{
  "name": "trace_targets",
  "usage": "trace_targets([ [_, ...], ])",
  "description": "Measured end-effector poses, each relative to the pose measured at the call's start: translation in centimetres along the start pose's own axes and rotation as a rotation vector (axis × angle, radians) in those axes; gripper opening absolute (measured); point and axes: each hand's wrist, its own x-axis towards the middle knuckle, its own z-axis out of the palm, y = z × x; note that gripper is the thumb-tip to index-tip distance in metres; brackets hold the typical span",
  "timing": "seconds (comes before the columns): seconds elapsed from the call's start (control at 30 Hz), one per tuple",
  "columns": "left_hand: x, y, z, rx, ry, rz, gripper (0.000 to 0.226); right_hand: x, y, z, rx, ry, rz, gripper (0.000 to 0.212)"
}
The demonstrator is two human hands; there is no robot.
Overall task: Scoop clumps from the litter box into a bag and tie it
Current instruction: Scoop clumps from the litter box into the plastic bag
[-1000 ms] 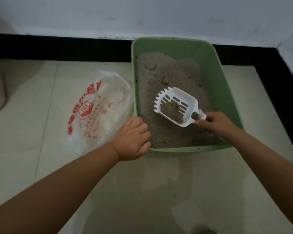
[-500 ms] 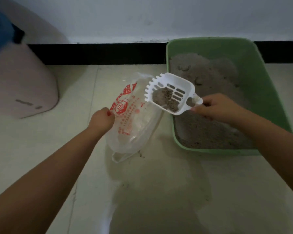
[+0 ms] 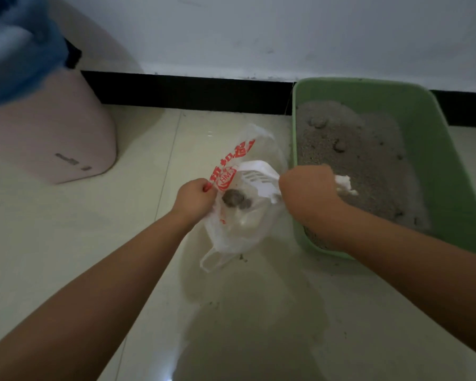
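A green litter box [image 3: 434, 149] full of grey litter stands on the floor at the right, against the wall. Left of it is a clear plastic bag [image 3: 239, 229] with red print. My left hand [image 3: 194, 199] pinches the bag's left edge and holds its mouth up. My right hand [image 3: 308, 193] grips the handle of a white slotted scoop [image 3: 259, 178], which is tipped inside the bag's mouth. Grey clumps [image 3: 235, 201] lie in the bag just below the scoop. More clumps [image 3: 340, 145] sit on the litter in the box.
A pink bin [image 3: 47, 138] with a blue liner stands at the left by the wall. A black skirting strip [image 3: 187, 92] runs along the wall's foot. A few litter grains [image 3: 242, 258] lie on the pale tiled floor near the bag.
My right hand carried the loaded scoop from the litter box leftwards into the bag and tipped it; the clumps dropped in. My left hand left the box's edge and lifted the bag's edge.
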Motion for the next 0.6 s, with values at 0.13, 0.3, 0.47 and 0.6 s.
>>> trace_targets([
  [0.13,-0.6,0.0,-0.3,0.142,0.078,0.047,0.033,-1.1,2.8,-0.2,-0.008,0.145,0.027,0.02],
  [0.3,-1.6,1.4,1.3,0.349,0.424,0.784,0.038,-3.9,10.3,1.1,0.31,0.241,0.14,0.022],
  [0.47,-1.9,4.9,6.5,0.31,0.173,1.327,0.028,-6.6,19.2,6.2,0.338,-0.008,0.515,0.028],
  [0.6,-1.3,5.1,9.5,0.363,0.112,1.388,0.039,-7.9,22.7,8.8,0.321,-0.14,0.575,0.045],
])
